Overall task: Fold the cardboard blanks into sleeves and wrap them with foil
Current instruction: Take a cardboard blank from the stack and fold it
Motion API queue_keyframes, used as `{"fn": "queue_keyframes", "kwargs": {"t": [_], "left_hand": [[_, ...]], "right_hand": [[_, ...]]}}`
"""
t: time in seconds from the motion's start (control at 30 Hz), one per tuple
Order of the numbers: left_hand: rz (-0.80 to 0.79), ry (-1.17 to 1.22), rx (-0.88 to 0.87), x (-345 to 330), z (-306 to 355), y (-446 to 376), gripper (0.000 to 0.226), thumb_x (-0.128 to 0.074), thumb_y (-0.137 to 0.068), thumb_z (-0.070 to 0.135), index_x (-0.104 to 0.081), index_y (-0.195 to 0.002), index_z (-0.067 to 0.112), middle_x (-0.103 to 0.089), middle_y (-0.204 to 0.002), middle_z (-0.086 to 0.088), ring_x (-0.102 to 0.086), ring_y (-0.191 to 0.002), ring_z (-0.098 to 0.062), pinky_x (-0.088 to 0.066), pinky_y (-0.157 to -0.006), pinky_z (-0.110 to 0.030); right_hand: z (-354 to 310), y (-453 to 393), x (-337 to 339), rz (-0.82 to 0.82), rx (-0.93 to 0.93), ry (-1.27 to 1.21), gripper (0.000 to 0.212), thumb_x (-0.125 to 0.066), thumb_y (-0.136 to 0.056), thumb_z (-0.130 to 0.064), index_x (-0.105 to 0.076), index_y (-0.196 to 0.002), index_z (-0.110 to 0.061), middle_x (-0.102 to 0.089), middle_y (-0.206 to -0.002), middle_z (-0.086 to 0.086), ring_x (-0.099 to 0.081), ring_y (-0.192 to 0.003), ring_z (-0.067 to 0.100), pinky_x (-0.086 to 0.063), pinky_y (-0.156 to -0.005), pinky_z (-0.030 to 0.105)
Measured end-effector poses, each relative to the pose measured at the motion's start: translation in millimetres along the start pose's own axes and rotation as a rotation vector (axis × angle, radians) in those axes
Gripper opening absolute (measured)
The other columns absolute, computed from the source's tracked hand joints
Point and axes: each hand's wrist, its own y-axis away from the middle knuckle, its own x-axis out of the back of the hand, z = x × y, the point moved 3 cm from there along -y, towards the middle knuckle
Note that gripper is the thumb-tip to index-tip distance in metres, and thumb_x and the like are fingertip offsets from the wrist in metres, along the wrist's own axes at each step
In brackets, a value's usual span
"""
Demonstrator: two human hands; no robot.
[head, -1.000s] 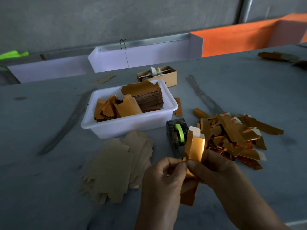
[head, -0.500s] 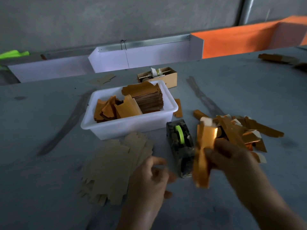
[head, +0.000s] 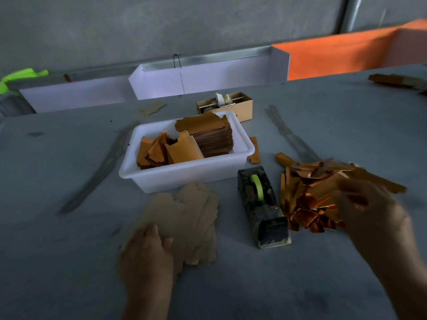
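While the left hand (head: pixel 147 248) lies with fingers laid flat on the near edge of the fanned stack of plain cardboard blanks (head: pixel 184 222), the head view suggests the step in hand is taking one blank for the next sleeve. To do it well, I would slide only the top blank off with the fingertips, pressing lightly so the fan beneath does not shift, then lift it by an edge so the notched tabs stay unbent.

At the far side of the tape dispenser (head: pixel 263 204), the right hand (head: pixel 367 204) hovers over the pile of foil-wrapped sleeves (head: pixel 307 195). It is blurred by motion; its fingers look spread and loose, and I cannot tell whether anything is pinched in them. It should come away from the pile gently, since the sleeves lie loose and would scatter.

Behind the blanks stands a white plastic tub (head: pixel 184 179) holding a tall stack of foil sheets (head: pixel 208 135) and some looser orange pieces. Beyond it sits a small cardboard box (head: pixel 240 109). All rest on the grey table (head: pixel 69 262).

No brand, label or writing can be read on anything; the dispenser's green roll (head: pixel 257 184) is unmarked as far as the light allows.
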Motion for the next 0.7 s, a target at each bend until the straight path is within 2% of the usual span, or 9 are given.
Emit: {"fn": "queue_keyframes", "kwargs": {"t": [0.1, 0.17, 0.3, 0.4, 0.5, 0.6, 0.7], "left_hand": [[0.07, 0.103, 0.056, 1.2, -7.5, -7.1, 0.059, -0.078, -0.074, 0.02, -0.057, -0.124, -0.001, -0.058, -0.118, -0.027, -0.051, -0.107, -0.043, -0.037, -0.092, -0.045], [0.082, 0.058, 0.05, 0.9, -8.4, -8.5, 0.057, -0.083, -0.068, 0.018, -0.061, -0.116, -0.003, -0.058, -0.109, -0.029, -0.051, -0.103, -0.044, -0.034, -0.091, -0.047], [0.046, 0.104, 0.18, 3.5, -12.7, -14.4, 0.049, -0.08, -0.072, 0.025, -0.062, -0.113, 0.006, -0.058, -0.112, -0.023, -0.046, -0.109, -0.041, -0.037, -0.086, -0.044], [0.109, 0.106, 0.2, 7.2, -13.6, -15.3, 0.04, -0.078, -0.072, 0.025, -0.064, -0.106, 0.009, -0.059, -0.109, -0.022, -0.043, -0.11, -0.04, -0.034, -0.087, -0.044], [0.161, 0.135, 0.183, 8.6, -12.6, -12.1, 0.03, -0.079, -0.07, 0.021, -0.067, -0.093, 0.006, -0.058, -0.103, -0.025, -0.043, -0.109, -0.042, -0.031, -0.088, -0.045], [0.182, 0.24, 0.187, 12.6, -14.7, -12.2, 0.027, -0.08, -0.07, 0.018, -0.069, -0.09, 0.004, -0.055, -0.102, -0.028, -0.043, -0.109, -0.043, -0.032, -0.087, -0.045], [0.147, 0.467, 0.171, 22.1, -18.0, -16.8, 0.026, -0.078, -0.073, 0.018, -0.067, -0.093, 0.005, -0.064, -0.094, -0.02, -0.056, -0.096, -0.037, -0.04, -0.08, -0.04]], "right_hand": [[-9.1, 17.1, -1.5, -0.04, 0.031, -0.031, 0.011, -0.064, -0.084, -0.011, -0.068, -0.09, -0.018, -0.055, -0.084, -0.005, -0.05, -0.065, 0.001, -0.033, -0.055, 0.014], [-14.4, 25.6, -3.3, -0.071, 0.049, -0.038, 0.012, -0.067, -0.081, -0.007, -0.07, -0.09, -0.014, -0.053, -0.08, -0.012, -0.05, -0.067, -0.004, -0.032, -0.055, 0.01], [-21.6, 38.8, -10.1, -0.191, 0.061, -0.136, 0.013, -0.066, -0.081, -0.005, -0.071, -0.089, -0.014, -0.064, -0.086, -0.006, -0.064, -0.071, 0.01, -0.048, -0.058, 0.012], [-25.0, 46.1, -14.5, -0.223, 0.048, -0.2, 0.015, -0.066, -0.081, -0.005, -0.071, -0.087, -0.018, -0.067, -0.087, -0.006, -0.065, -0.072, 0.01, -0.053, -0.06, 0.02], [-26.6, 52.1, -19.3, -0.278, 0.014, -0.247, 0.02, -0.066, -0.081, -0.006, -0.069, -0.086, -0.025, -0.067, -0.086, -0.01, -0.066, -0.073, 0.009, -0.055, -0.061, 0.022], [-28.1, 55.1, -20.5, -0.317, 0.005, -0.282, 0.02, -0.065, -0.082, -0.004, -0.07, -0.086, -0.023, -0.068, -0.081, -0.008, -0.065, -0.071, 0.005, -0.054, -0.058, 0.018], [-29.8, 56.7, -21.0, -0.373, -0.043, -0.325, 0.024, -0.064, -0.083, -0.004, -0.068, -0.082, -0.028, -0.068, -0.076, -0.006, -0.065, -0.07, 0.002, -0.055, -0.058, 0.02]]}}
